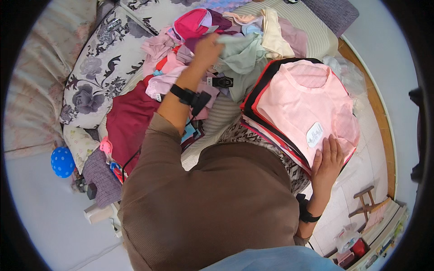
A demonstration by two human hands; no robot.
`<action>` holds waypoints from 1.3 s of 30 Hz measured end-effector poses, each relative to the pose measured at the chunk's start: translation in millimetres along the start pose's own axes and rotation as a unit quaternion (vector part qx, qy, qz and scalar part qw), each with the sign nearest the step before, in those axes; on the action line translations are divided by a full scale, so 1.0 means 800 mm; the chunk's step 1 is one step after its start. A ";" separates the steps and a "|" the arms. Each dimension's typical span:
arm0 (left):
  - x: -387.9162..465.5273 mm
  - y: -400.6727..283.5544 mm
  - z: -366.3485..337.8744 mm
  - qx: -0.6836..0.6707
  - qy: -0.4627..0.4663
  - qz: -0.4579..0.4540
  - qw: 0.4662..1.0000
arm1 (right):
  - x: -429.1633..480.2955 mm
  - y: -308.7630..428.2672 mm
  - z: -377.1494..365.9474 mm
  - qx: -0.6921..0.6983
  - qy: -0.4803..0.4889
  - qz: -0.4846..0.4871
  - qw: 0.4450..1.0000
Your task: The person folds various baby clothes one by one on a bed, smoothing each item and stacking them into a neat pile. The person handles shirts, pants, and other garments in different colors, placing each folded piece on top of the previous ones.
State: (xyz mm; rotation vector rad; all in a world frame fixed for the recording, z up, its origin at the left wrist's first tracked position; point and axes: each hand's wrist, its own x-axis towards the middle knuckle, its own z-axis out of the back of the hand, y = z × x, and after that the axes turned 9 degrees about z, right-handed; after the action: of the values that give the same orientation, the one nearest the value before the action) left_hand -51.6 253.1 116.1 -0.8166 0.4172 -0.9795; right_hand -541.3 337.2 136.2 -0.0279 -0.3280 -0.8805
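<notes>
My left hand (209, 49) is over the heap of loose clothes, its fingers at the edge of a pale green garment (242, 50); blur hides whether they grip it. Just beyond lies a bright pink garment (191, 25). My right hand (328, 155) rests flat, fingers a little apart, on a folded light pink top (295, 101) that bears a white tag (315, 134). That top lies uppermost on a stack of folded red, black and other clothes (268, 78) by my lap. A cream garment (275, 35) and pink pieces (159, 50) are around the heap. I wear a black strap on each wrist.
A dark red cloth (130, 118) spreads at the left on the striped cover (222, 111). Floral cushions (98, 74) stand beyond it. A blue dotted ball (62, 162) is at far left. Clear plastic bags (351, 74) lie right of the stack, and a small wooden stool (366, 203) is on the floor.
</notes>
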 end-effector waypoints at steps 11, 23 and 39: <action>0.084 -0.114 0.152 -0.520 0.116 -0.083 0.842 | 0.001 0.004 0.022 0.106 -0.037 -0.052 0.992; 0.029 -0.252 0.170 -0.628 0.283 -0.184 0.701 | 0.055 0.035 0.049 0.222 -0.084 -0.032 0.971; -0.085 -0.165 0.037 -0.483 0.190 0.023 0.855 | 0.044 0.019 0.094 0.060 -0.261 0.031 0.963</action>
State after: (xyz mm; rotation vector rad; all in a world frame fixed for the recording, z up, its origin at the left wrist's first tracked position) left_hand -141.8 284.1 233.7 -1.5030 1.3327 -0.8576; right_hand -529.1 332.5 219.4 -0.1594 -0.8700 -0.7809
